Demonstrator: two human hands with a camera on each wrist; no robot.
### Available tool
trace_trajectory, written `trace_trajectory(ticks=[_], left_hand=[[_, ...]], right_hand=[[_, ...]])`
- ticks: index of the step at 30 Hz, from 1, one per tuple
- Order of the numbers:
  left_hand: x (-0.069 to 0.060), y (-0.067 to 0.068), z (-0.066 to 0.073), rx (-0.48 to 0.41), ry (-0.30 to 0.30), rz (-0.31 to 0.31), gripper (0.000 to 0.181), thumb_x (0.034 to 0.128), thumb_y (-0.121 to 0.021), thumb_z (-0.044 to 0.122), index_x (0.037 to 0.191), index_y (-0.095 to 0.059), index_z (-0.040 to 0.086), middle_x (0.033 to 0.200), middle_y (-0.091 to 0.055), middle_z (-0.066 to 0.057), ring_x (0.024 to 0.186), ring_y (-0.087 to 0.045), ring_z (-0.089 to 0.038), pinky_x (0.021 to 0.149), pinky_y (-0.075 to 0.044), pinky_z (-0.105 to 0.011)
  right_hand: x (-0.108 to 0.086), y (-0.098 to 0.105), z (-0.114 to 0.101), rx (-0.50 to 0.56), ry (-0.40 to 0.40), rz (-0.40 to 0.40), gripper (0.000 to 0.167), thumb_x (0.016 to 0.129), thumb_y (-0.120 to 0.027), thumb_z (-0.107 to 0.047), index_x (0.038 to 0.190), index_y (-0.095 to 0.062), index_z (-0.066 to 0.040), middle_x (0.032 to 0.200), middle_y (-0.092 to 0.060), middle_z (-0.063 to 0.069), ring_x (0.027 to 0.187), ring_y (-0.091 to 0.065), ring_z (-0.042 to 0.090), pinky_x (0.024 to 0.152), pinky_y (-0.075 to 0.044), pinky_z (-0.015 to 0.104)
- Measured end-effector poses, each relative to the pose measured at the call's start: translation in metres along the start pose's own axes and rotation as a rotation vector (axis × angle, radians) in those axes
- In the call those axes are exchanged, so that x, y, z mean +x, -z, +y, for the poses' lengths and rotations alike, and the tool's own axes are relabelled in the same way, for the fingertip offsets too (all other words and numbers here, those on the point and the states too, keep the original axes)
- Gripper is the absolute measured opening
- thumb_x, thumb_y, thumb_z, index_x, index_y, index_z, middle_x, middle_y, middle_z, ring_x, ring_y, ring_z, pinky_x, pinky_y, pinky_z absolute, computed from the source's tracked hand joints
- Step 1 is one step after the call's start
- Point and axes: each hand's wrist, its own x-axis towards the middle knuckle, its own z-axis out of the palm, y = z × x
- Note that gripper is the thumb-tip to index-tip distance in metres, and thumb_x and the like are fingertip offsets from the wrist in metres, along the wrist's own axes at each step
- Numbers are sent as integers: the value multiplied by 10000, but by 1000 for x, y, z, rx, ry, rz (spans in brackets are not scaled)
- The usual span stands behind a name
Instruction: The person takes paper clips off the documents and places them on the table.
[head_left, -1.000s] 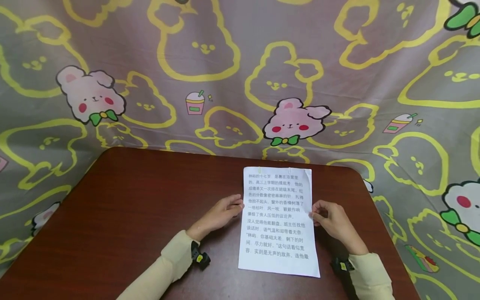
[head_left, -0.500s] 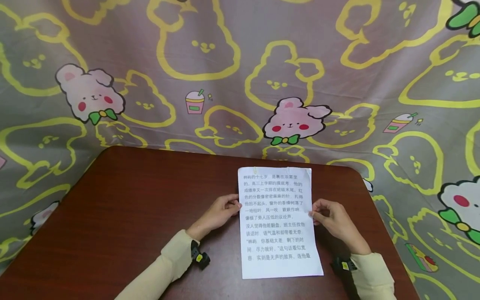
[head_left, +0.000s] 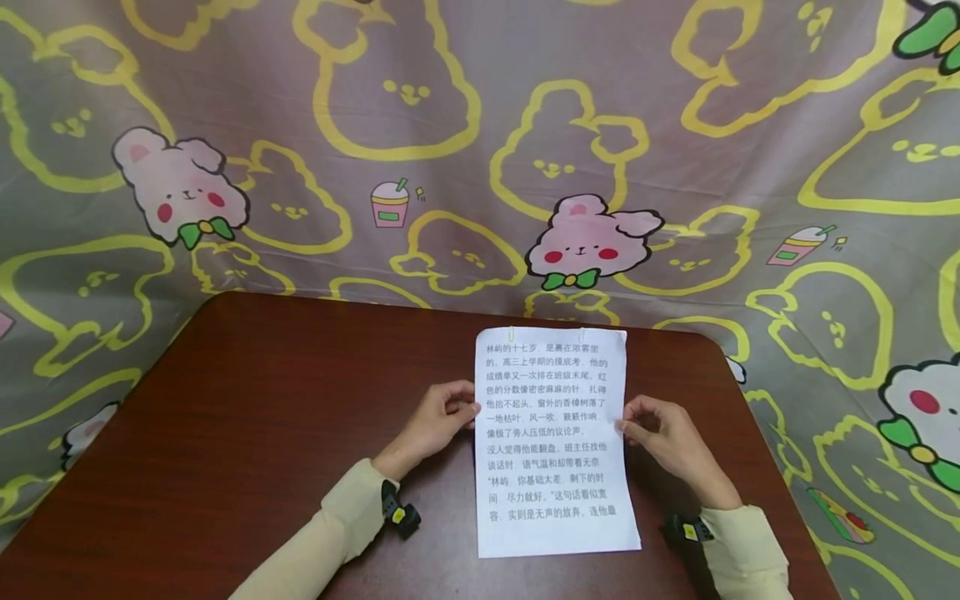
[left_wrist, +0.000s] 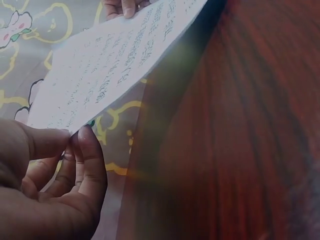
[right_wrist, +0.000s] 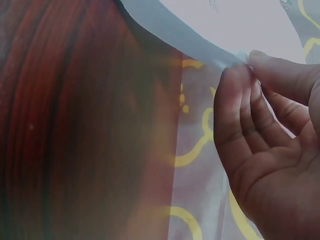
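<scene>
My left hand (head_left: 433, 422) and right hand (head_left: 666, 435) pinch opposite edges of the printed paper (head_left: 551, 442); even, light tension should prevent creasing.

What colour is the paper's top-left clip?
The top-left clip on the paper is yellow, clearest in the head view.

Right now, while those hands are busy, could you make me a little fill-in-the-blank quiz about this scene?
1. The left hand pinches the left edge of the printed sheet, and the right hand pinches its ____ edge.
2. The clip near the sheet's upper left corner is ____.
3. In the head view, the rabbit just above the sheet wears a mostly ____ bow.

Missing words: right; yellow; green.
</scene>
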Motion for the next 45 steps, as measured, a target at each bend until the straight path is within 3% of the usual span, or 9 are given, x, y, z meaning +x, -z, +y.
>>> trace_trajectory(ticks=[7,13,23,31,40,45], left_hand=[[0,3,6,28,-49,6,192,1018,-597,-21,1178,-675,-94,1094,-708,-284,821,-671,-102,757,-609,-326],[0,5,10,49,-41,37,179,1009,-613,-17,1157,-694,-74,1047,-712,-257,782,-651,-100,711,-580,-335],[-2,6,17,92,-81,62,181,1005,-624,-8,1156,-722,-29,1021,-727,-199,823,-644,-119,768,-578,-362],[-6,7,32,114,-127,123,200,1012,-632,19,1184,-735,18,1010,-740,-143,887,-634,-175,783,-526,-229],[-7,6,34,118,-128,147,215,1009,-634,22,1199,-734,16,1020,-746,-146,892,-649,-174,779,-531,-227],[-8,4,35,101,-132,189,206,988,-658,1,1176,-742,-3,1010,-757,-153,878,-676,-158,774,-554,-213]], right_hand=[[-1,0,0,-20,32,20,154,897,-788,-24,933,-660,-102,959,-724,80,783,-640,106,702,-529,242],[-1,0,-1,-2,51,16,210,886,-790,2,969,-623,-95,930,-733,52,823,-653,99,752,-531,235],[-1,1,-6,-37,53,27,499,881,-800,-5,1336,-596,-31,858,-753,4,850,-654,77,817,-517,217],[-5,2,-16,6,79,61,260,894,-784,1,1136,-709,-58,900,-741,75,792,-656,75,736,-546,213],[-7,2,-23,11,102,77,214,891,-782,13,1078,-712,-63,925,-755,80,782,-661,76,722,-551,219],[-8,1,-25,17,95,72,200,891,-780,14,1059,-706,-66,922,-750,81,774,-664,89,712,-551,230]])
